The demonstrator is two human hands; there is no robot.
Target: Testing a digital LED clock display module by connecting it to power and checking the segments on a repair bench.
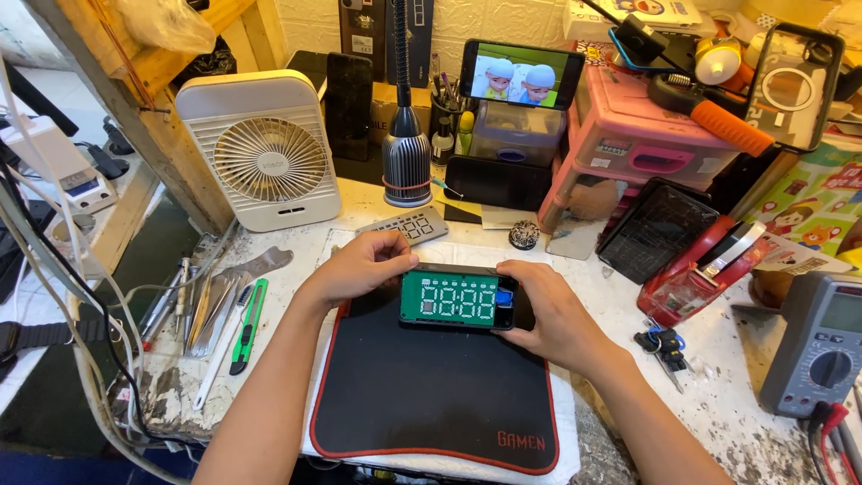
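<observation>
Gripping the green rectangular circuit board with white segment digits (449,297) by its ends, left hand (359,268) and right hand (546,310) curl closed around it just above the black red-edged mat (422,395). Uneven squeezing could flex the board. A slack grip could let it fall onto the mat.

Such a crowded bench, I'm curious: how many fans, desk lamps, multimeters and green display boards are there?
Fan: 1
Desk lamp: 1
Multimeter: 1
Green display board: 1
Total: 4
</observation>
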